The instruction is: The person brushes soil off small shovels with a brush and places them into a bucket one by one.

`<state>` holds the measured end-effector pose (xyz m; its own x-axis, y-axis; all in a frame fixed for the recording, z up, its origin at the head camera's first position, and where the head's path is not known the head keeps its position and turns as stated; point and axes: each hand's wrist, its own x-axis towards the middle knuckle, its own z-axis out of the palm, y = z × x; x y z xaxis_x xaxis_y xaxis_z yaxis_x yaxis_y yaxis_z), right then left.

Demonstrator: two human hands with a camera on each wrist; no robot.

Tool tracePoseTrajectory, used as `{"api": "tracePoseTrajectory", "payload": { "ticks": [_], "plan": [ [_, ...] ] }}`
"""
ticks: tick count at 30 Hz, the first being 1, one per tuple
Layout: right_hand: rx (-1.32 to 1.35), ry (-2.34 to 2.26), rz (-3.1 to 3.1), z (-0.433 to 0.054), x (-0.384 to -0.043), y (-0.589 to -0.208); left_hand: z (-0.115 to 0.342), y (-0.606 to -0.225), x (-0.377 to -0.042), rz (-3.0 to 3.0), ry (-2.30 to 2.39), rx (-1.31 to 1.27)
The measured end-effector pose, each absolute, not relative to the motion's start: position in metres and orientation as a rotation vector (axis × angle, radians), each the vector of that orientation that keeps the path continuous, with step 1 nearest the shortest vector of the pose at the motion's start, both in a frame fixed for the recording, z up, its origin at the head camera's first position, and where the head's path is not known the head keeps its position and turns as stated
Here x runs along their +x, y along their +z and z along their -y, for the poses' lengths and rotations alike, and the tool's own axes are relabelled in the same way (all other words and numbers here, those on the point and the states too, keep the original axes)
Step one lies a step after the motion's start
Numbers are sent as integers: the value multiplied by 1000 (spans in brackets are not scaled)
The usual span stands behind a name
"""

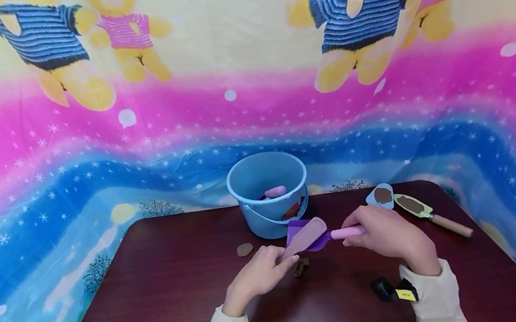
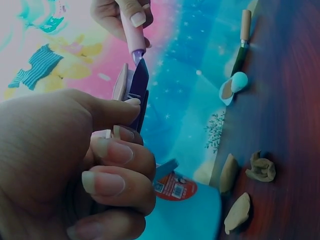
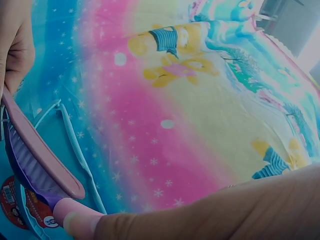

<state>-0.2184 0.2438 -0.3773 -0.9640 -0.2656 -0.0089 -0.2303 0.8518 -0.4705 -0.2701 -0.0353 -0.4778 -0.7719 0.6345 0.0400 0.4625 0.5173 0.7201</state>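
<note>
My right hand (image 1: 391,230) grips the pink handle (image 1: 347,232) of a purple toy shovel (image 1: 293,229), held above the table before the bucket. In my left hand (image 1: 260,277) is a long, flat pink piece (image 1: 306,236) with a rounded end, pinched between thumb and curled fingers. It lies over the shovel's blade. The left wrist view shows the left thumb (image 2: 117,111) against both, edge on. In the right wrist view the pink piece (image 3: 42,145) runs along the ribbed purple blade (image 3: 27,160). The left palm is hidden.
Behind the hands stands a light blue bucket (image 1: 253,218) with a pink-handled thing (image 1: 275,191) inside. Brown clay-like lumps (image 1: 301,267) (image 1: 245,249) lie on the dark table (image 1: 160,309). At right are a blue scoop (image 1: 373,199) and a green trowel (image 1: 426,210), both holding brown stuff.
</note>
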Motion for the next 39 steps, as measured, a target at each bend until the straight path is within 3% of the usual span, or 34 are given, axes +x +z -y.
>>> {"api": "tracePoseTrajectory", "payload": {
  "ticks": [22,39],
  "plan": [
    [-354,-806,-2936,-256,-216,-374,69,-471,-283,-2579,1202,801],
    [-366,-810,-2938,-244,-223,-381,41,-476,-272,-2414,1301,931]
  ]
}}
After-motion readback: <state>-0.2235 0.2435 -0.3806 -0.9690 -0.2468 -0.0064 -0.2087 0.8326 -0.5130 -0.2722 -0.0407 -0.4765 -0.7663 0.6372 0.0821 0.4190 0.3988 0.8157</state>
